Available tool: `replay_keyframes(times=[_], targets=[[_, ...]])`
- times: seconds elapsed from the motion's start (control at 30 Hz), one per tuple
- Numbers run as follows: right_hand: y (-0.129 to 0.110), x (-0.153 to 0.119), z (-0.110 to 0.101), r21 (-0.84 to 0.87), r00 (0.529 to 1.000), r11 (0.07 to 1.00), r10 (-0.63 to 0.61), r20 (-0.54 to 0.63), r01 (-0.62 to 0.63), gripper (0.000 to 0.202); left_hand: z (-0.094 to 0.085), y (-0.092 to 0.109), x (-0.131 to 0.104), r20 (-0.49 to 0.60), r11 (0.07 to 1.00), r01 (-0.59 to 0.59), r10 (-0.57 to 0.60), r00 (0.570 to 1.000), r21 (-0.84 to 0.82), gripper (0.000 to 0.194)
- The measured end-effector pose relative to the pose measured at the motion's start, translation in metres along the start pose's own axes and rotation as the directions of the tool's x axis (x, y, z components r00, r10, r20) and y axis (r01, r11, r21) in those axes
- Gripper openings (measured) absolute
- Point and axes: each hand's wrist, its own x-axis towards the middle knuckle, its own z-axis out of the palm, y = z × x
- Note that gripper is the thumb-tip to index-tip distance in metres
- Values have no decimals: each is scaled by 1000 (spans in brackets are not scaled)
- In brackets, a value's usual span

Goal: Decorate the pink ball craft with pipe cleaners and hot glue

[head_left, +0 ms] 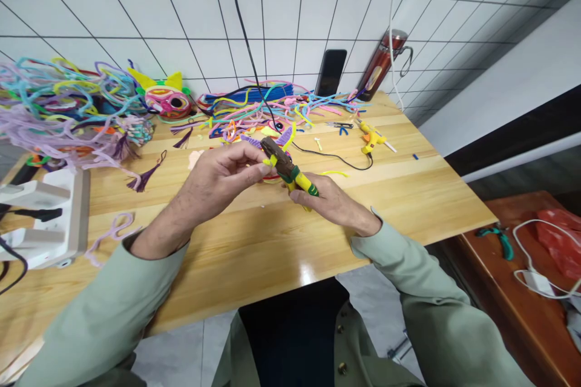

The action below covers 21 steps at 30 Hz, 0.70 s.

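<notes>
My right hand [327, 196] is wrapped round the yellow-and-green handles of a pair of pliers [280, 158] with dark, rusty jaws. Close to those jaws, my left hand [222, 178] pinches a short yellow pipe cleaner [271, 161] between thumb and fingers. Whether the jaws bite on the yellow piece, I cannot tell. Behind both hands lies a colourful pipe-cleaner figure [285, 136] with purple and yellow pointed parts, largely hidden by the pliers and my left hand.
Heaps of pipe cleaners [86, 97] fill the back left beside a pink-and-yellow mask-like figure [167, 100]. At the back right are a phone [331, 72], a red flask [384, 63], small snips [340, 124] and a yellow glue gun [373, 138]. A power strip [68, 217] lies left.
</notes>
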Motion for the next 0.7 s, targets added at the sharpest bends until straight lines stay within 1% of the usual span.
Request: replay_keyframes(times=[0.3, 0.57, 0.7], targets=[[4, 1, 0, -75, 999, 996, -43, -33, 41, 34, 2, 1, 1, -8, 999, 19, -19, 1000, -28, 39], [7, 0, 0, -83, 997, 995, -60, -39, 57, 31, 3, 3, 1, -13, 1000, 24, -24, 1000, -14, 37], [10, 0, 1, -59, 995, 993, -100, -30, 98, 34, 3, 4, 0, -13, 1000, 23, -23, 1000, -8, 37]])
